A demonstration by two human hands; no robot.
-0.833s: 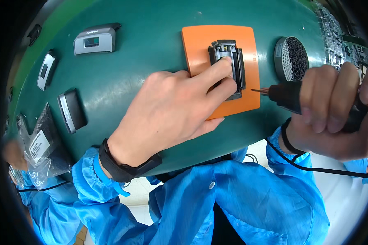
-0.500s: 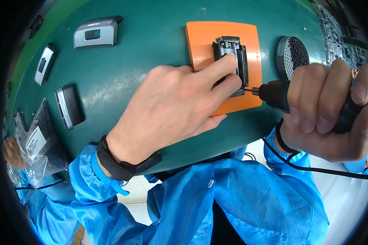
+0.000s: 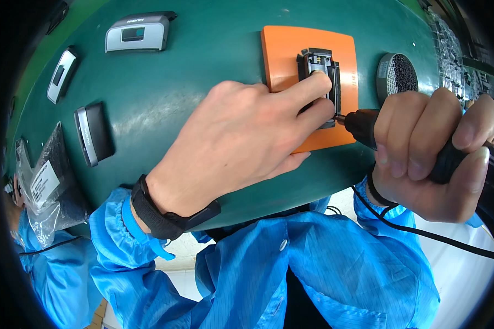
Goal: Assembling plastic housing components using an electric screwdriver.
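Observation:
A small black rectangular device housing (image 3: 336,82) with metal parts inside lies on an orange block (image 3: 282,66). My left hand (image 3: 241,131) reaches over it from the left, its fingers pressing into the housing and holding it down. In my right hand (image 3: 422,142) is a black electric screwdriver (image 3: 361,126), the fist wrapped around its body. Its bit meets the lower right corner of the housing; whether a screw sits there I cannot see. Just beyond the right hand stands a round dish (image 3: 403,77) full of small dark screws.
Towards the left of the green table (image 3: 203,49) lie a grey cover with a window (image 3: 155,35), a slim silver cover (image 3: 60,75) and a black-and-silver part (image 3: 96,134). A labelled clear bag (image 3: 52,192) is near another person's blue sleeve (image 3: 66,274). A black cable (image 3: 422,229) hangs at right.
The view has shifted slightly, so the table's things sit differently in the picture. The screwdriver is closer to the housing, with less of its bit showing. Both hands keep their grips.

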